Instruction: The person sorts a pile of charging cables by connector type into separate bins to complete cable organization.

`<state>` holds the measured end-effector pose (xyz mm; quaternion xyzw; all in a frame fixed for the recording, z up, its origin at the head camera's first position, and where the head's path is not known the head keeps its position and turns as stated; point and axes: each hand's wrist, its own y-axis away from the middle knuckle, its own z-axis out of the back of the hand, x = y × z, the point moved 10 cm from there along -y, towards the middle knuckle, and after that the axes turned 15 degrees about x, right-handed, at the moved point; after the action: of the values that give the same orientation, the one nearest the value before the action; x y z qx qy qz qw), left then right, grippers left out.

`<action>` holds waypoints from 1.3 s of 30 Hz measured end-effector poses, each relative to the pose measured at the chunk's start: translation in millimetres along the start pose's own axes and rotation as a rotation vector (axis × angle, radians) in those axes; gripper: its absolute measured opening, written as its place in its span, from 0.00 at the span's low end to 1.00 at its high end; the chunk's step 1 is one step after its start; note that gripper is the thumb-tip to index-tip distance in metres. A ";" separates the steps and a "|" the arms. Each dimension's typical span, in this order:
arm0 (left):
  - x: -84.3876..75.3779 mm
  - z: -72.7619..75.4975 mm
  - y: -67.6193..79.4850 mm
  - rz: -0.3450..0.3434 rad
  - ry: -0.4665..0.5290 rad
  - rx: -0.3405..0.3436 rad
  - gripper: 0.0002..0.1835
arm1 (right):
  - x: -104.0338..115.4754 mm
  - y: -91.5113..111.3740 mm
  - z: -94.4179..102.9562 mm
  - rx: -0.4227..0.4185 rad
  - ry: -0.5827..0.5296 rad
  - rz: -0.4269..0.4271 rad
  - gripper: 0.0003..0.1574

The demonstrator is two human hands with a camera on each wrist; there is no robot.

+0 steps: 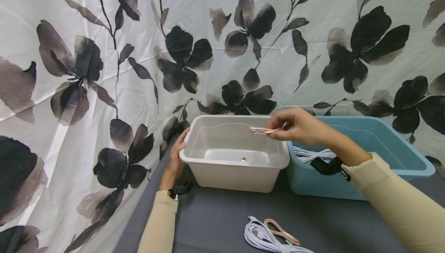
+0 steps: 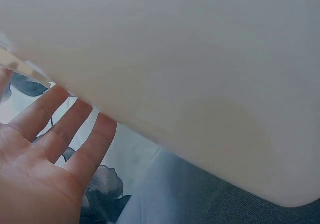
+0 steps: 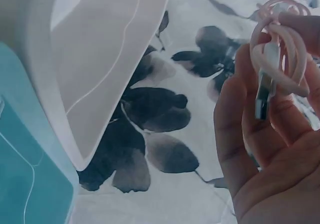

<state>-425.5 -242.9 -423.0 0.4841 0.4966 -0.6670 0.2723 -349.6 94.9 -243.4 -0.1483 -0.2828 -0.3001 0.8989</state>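
My right hand (image 1: 301, 127) pinches a coiled pink USB cable (image 1: 262, 130) over the right part of a beige plastic bin (image 1: 229, 175). Seen from the right wrist, the pink cable (image 3: 295, 58) is looped into a bundle with its metal plug (image 3: 261, 103) pointing down. My left hand (image 1: 176, 159) rests against the left end of the beige bin, its fingers (image 2: 95, 144) fairly straight along the bin's side in the left wrist view. A small brownish piece (image 1: 243, 159) shows low in the beige bin.
A blue bin (image 1: 326, 185) stands right beside the beige one, with white cables (image 1: 309, 154) inside, partly hidden by my right arm. On the grey surface in front lie a coiled white cable (image 1: 255, 237) and a tan cable (image 1: 279, 230). A floral curtain (image 1: 215, 71) hangs behind.
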 end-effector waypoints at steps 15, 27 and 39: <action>0.1 -0.4 -1.2 -0.014 0.005 0.011 0.34 | -41.1 -66.1 8.2 0.065 -0.042 -0.038 0.07; -1.4 1.4 -1.1 -0.012 0.009 0.001 0.35 | -75.6 -99.0 9.0 0.055 -0.080 -0.131 0.07; -1.9 -0.3 -1.9 0.003 0.022 -0.003 0.35 | -97.0 -122.7 0.5 0.108 -0.098 -0.188 0.07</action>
<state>-426.2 -242.2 -420.6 0.4919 0.4997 -0.6605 0.2684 -490.4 44.1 -289.0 -0.0870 -0.3548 -0.3598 0.8586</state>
